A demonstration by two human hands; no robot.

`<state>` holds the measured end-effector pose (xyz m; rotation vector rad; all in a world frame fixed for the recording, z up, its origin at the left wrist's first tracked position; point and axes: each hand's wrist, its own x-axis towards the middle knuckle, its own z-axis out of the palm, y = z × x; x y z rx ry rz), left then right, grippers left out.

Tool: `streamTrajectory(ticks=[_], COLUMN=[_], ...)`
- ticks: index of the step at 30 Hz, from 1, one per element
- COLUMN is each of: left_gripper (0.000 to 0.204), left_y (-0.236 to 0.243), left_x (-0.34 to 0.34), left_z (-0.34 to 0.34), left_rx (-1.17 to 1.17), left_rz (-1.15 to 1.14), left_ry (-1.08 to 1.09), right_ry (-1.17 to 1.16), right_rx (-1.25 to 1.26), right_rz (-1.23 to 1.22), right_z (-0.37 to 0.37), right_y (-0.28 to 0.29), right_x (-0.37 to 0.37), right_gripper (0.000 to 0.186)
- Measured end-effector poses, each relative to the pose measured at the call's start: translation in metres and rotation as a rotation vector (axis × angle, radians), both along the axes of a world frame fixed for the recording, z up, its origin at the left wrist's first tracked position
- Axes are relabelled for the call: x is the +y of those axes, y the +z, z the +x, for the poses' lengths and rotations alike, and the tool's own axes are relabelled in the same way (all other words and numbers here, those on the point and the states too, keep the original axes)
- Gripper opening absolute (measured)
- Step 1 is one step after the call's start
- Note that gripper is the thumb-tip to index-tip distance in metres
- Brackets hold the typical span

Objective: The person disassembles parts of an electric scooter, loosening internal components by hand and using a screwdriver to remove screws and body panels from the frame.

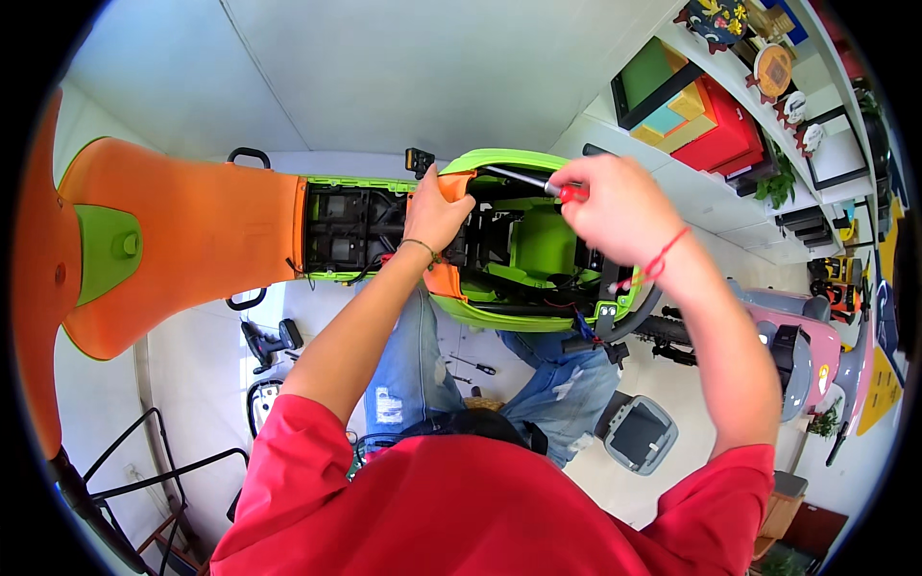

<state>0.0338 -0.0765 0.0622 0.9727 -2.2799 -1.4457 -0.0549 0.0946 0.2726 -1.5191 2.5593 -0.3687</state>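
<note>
An orange-and-green scooter body (pixel 182 230) lies across my view, with its black inner frame (pixel 351 216) exposed. My left hand (pixel 437 216) grips an orange trim piece (pixel 459 182) at the near side of the green tub-shaped section (pixel 543 240), beside a small black fitting (pixel 420 161). My right hand (pixel 610 206) is closed on a red-handled screwdriver (pixel 573 190), its metal shaft reaching left along the tub's upper rim to the orange trim. Dark wires and a metal bracket (pixel 607 314) show at the tub's lower right.
A cordless drill (pixel 262 344), a loose screwdriver (pixel 473 365) and a grey bin (pixel 640 434) lie on the floor around my legs. At right stand a shelf with boxes (pixel 715 134) and a pink scooter (pixel 807 355). A black tube frame (pixel 144 485) stands lower left.
</note>
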Motion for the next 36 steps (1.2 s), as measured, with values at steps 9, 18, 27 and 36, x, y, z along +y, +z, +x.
streamTrajectory(ticks=[9, 18, 27, 36], left_gripper=[0.087, 0.079, 0.078, 0.079], left_y=[0.008, 0.004, 0.017, 0.012], left_x=[0.002, -0.003, 0.007, 0.002], left_z=[0.006, 0.008, 0.005, 0.002], left_rx=[-0.022, -0.040, -0.062, -0.073], left_rz=[-0.039, -0.079, -0.071, -0.064], left_ry=[-0.017, 0.023, 0.024, 0.008], right_ry=[-0.016, 0.017, -0.044, 0.078], right_rx=[-0.245, 0.132, 0.084, -0.164], right_rz=[0.527, 0.180, 0.206, 0.430], right_z=[-0.038, 0.003, -0.010, -0.075], right_y=[0.061, 0.004, -0.015, 0.024], right_x=[-0.083, -0.029, -0.041, -0.105], right_gripper=[0.032, 0.030, 0.025, 0.026])
